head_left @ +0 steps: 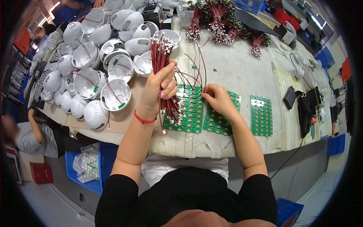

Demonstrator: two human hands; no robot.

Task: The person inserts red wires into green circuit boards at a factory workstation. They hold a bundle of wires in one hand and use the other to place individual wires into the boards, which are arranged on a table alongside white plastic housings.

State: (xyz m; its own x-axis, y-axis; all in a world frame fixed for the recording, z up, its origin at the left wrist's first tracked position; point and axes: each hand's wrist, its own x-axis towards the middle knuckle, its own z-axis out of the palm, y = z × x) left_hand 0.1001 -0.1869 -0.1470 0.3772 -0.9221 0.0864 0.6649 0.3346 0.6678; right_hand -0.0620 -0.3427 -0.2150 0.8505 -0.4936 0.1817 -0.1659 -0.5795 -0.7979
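Circuit boards (221, 122) on the table (249, 75), centre to centre-right
Shells (81, 58) crowd the upper left; cable bundles (218, 20) lie top centre, behind the boards.

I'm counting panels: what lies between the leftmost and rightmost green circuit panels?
In the head view, a third green circuit panel lies between them, partly covered by the right hand.

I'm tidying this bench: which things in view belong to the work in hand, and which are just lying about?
In hand:
- red-and-black wires, gripped by the left hand
- green circuit boards, close to the right hand

Apparently lying about:
- white shells, though some hold wires
- black boxy device
- blue bin, lower left
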